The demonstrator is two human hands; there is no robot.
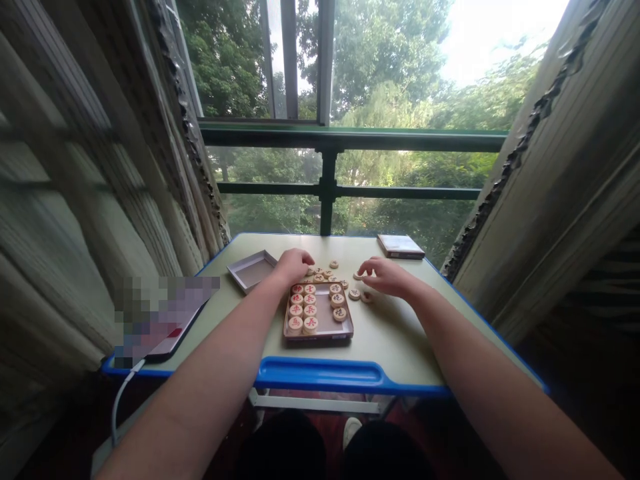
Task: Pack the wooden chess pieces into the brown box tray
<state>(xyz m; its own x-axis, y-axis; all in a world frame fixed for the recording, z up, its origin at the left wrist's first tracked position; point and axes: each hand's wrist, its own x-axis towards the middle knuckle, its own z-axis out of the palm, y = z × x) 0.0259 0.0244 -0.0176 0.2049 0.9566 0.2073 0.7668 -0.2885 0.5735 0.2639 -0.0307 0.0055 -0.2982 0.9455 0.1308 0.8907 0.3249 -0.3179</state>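
Observation:
Round wooden Chinese chess pieces lie in a loose cluster (319, 278) behind an open box (329, 338). Inside the box, red-marked pieces (311, 323) stand in two columns on the left, and dark-marked pieces (339, 313) in one column on the right. My left hand (295, 264) is at the cluster's left side, fingers curled down; its fingertips partly hide what is beneath them. To the right of the cluster, my right hand (384, 275) pinches a pale Chinese chess piece (358, 275) at the tabletop. Near it lie two loose pieces (355, 294).
An empty grey box lid (253, 270) lies to the left, partly behind my left forearm. A flat box (401, 246) rests at the back right. A tablet-like device (180, 330) with a white cable (120, 393) is at the table's left edge. Curtains flank the window.

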